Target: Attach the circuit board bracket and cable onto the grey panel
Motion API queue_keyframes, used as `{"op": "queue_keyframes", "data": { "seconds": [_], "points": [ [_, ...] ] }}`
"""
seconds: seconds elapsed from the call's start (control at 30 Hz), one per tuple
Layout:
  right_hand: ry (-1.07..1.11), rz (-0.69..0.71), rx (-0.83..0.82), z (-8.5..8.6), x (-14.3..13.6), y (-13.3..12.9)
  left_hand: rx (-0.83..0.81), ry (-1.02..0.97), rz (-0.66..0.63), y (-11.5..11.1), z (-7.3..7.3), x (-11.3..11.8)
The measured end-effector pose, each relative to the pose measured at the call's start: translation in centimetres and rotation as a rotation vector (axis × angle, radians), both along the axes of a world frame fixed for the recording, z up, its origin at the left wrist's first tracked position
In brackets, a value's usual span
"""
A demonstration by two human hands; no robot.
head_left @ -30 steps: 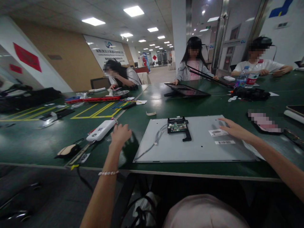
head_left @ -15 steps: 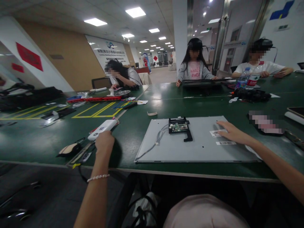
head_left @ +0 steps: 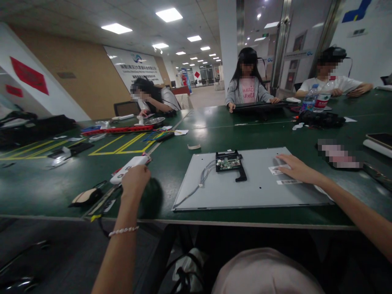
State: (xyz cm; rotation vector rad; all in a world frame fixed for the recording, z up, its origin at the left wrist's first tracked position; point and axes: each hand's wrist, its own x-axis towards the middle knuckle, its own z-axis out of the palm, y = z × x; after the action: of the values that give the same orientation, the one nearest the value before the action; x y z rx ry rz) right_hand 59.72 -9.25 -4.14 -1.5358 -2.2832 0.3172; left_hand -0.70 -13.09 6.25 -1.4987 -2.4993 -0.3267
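A flat grey metal panel (head_left: 199, 167), like the back of a display, lies on the green table. On it sits a black bracket with a small circuit board (head_left: 229, 163), and grey wires (head_left: 205, 176) run toward the panel's near left corner. My right hand (head_left: 297, 167) rests on the panel's right part with fingers spread, beside two white labels. To the left, my left hand (head_left: 135, 181) is closed above the table; its fingers curl out of view, so what they hold is hidden. A white oblong device (head_left: 130, 165) lies just behind and beside that hand, partly covered.
A beige and black pouch-like object (head_left: 88, 197) lies near the front edge. A curved beige strip (head_left: 194, 147) is behind the panel, and a blurred pinkish object (head_left: 338, 155) to its right. Across the table sit several people; bottles (head_left: 321, 100) stand at the right.
My left hand has shifted slightly right and up against the white device, showing a little more of its near end. My right hand stays on the panel. The whole view has drifted slightly.
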Motion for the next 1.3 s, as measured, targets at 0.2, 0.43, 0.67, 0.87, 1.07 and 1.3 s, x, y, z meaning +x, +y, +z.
{"op": "queue_keyframes", "data": {
  "seconds": [0.2,0.43,0.67,0.87,1.07,1.3],
  "points": [
    [0.005,-0.017,-0.011,0.1,-0.1,-0.1,-0.102,0.117,-0.284,3.5,0.9,8.1],
    [-0.062,-0.033,0.005,-0.7,0.2,0.2,-0.147,0.022,-0.596,8.2,-0.4,18.4],
    [-0.210,-0.058,0.015,-1.4,0.1,0.1,-0.120,-0.029,-0.900,12.2,-3.2,23.2],
    [-0.235,-0.055,0.011,-1.2,0.2,0.0,-0.151,0.165,-0.925,13.4,-3.5,26.1],
    [-0.215,-0.045,-0.010,-0.9,0.2,-0.2,-0.140,0.214,-0.898,14.9,-3.6,26.7],
    [-0.208,-0.029,0.001,-0.7,0.2,-0.4,-0.014,-0.059,-0.670,16.8,-1.9,20.4]
  ]
}}
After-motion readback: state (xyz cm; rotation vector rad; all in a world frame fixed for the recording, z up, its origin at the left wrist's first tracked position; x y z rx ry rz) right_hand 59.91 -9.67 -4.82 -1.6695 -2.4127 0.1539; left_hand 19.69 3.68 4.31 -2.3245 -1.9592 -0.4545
